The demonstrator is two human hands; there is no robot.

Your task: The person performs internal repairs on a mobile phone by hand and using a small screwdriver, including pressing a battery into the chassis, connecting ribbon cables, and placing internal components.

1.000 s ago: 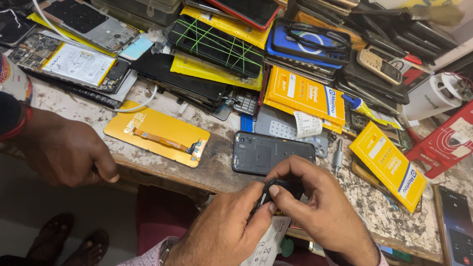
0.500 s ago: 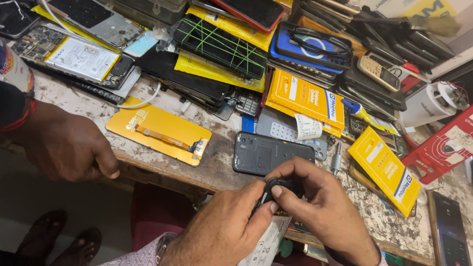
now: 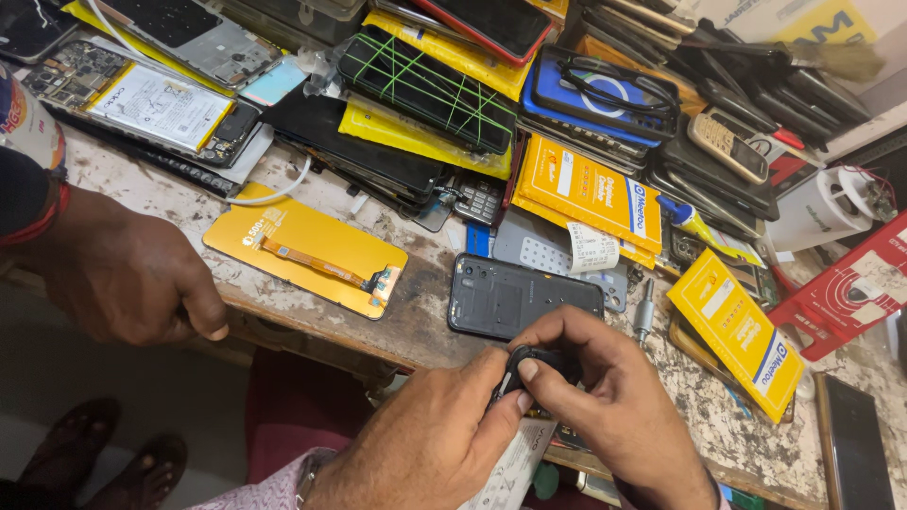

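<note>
Where hands (image 3: 529, 416) pinch: black part (image 3: 539, 361).

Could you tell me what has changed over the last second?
Nothing visibly changed. Both hands, left and right, keep pinching the small black part at the bench edge; another person's hand stays resting there, and the dark phone frame lies as before.

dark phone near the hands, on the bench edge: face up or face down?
Face down. The dark phone shows its back frame, camera cutout at one end, no screen visible; it lies flat beyond both hands.
</note>
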